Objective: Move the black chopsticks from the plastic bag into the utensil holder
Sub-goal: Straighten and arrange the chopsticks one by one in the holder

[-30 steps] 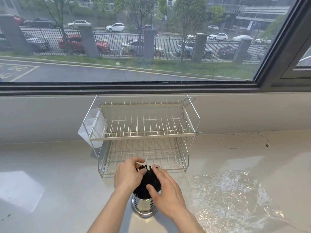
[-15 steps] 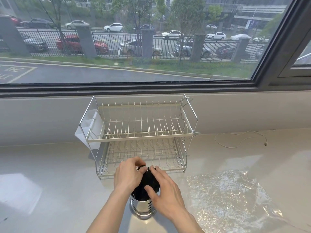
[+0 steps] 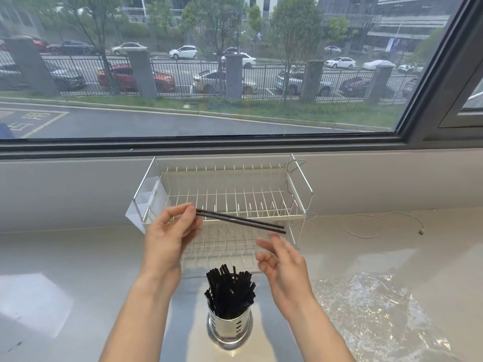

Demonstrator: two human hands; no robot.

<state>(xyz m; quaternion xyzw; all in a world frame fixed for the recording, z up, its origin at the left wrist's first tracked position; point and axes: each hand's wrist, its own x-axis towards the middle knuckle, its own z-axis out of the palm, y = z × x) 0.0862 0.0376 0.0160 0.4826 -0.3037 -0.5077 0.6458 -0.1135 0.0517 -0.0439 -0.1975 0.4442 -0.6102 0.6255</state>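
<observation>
A shiny metal utensil holder (image 3: 229, 331) stands on the counter near the front, packed with several black chopsticks (image 3: 230, 292) standing upright. My left hand (image 3: 170, 235) is raised above and left of the holder, pinching two black chopsticks (image 3: 240, 221) by one end; they lie almost level, pointing right. My right hand (image 3: 283, 269) hovers open just under their free ends, fingers spread, holding nothing. The clear plastic bag (image 3: 373, 317) lies crumpled and flat on the counter to the right.
A two-tier wire dish rack (image 3: 300, 184) stands against the wall behind the holder. A thin white cable (image 3: 379, 226) lies on the counter at the back right. A large window runs above the ledge.
Both hands have left the bundle in the holder and risen. My left hand now holds two chopsticks up in front of the rack, and my right hand has opened beneath them.
</observation>
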